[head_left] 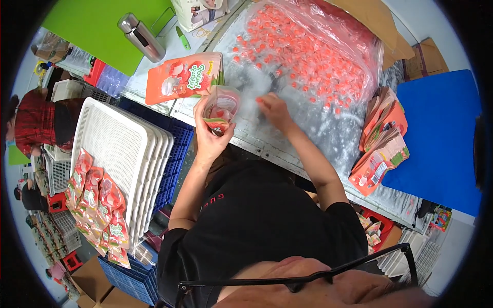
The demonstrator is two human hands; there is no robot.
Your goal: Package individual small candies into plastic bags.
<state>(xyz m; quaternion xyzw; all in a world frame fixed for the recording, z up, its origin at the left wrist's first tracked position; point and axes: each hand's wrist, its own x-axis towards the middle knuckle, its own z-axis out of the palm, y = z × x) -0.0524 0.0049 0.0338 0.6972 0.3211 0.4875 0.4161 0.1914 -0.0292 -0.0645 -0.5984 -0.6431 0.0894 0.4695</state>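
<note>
My left hand [211, 143] grips an open stand-up pouch [226, 95], its mouth spread so that small wrapped pieces show inside. Over the table to the right of it, my right hand [276, 111] is closed, fingers drawn together; motion blur hides what they hold, if anything. Many small red candies in clear wrappers [313, 56] lie spread beyond that hand, partly on a clear plastic sheet. Beside the held pouch lies a stack of flat red pouches [177, 77].
More flat pouches [382, 149] are piled at the right, next to a blue board [436, 143]. A steel thermos [141, 37] and a green-handled cutter [183, 38] stand and lie at the back left. Stacked white trays [110, 133] carry filled pouches [100, 205]. Other people [43, 118] are far left.
</note>
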